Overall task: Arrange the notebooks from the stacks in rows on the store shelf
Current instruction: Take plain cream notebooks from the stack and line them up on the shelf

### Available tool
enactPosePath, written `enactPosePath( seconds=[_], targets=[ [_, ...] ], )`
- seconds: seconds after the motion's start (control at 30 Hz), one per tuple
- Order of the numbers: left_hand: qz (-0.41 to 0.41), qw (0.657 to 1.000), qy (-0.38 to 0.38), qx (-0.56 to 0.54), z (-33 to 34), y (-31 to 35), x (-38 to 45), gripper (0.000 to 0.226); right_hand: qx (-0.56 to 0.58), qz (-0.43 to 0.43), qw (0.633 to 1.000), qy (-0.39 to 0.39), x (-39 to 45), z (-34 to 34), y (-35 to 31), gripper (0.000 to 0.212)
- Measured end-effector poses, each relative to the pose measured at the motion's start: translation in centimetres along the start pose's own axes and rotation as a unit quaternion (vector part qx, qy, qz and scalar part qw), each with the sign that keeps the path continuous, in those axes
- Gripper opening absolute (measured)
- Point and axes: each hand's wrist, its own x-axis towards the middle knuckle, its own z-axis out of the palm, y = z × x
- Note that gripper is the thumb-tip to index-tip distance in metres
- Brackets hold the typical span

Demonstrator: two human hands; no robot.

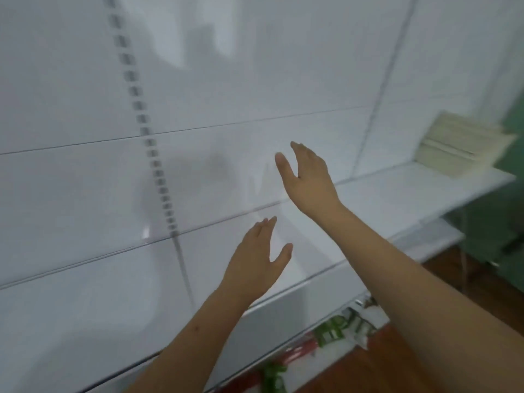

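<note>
Over the white shelf (411, 194), I see both grips empty: left hand (256, 259) and right hand (307, 177) spread, fingers straight, holding nothing. Notebooks (465, 146) sit stacked at the shelf's far right end, well apart from both hands. Risk, as I judge it: the stack leans near the edge; a hasty one-handed pull could spill it. Frame is motion-blurred.

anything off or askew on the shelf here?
Mildly. The notebook stack at the shelf's far right looks uneven, its layers fanned out rather than squared. Both hands, left and right, are open and hold nothing. The image is blurred; no damage is visible.
</note>
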Motion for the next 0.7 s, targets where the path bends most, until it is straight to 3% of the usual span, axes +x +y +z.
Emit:
enactPosePath(
  seconds=[0.3, 0.7],
  targets=[
    [0.099, 0.99, -0.093, -0.048, 14.2, 17.8, 6.8, 0.069, -0.083, 0.104, 0.985, 0.107, -1.1, -21.1, 20.0, 0.072],
    [0.189, 0.966, -0.171, -0.041, 30.1, 30.7, 22.4, 0.071, -0.191, 0.187, 0.949, 0.168, 4.1, -33.7, 39.5, 0.069]
  ],
)
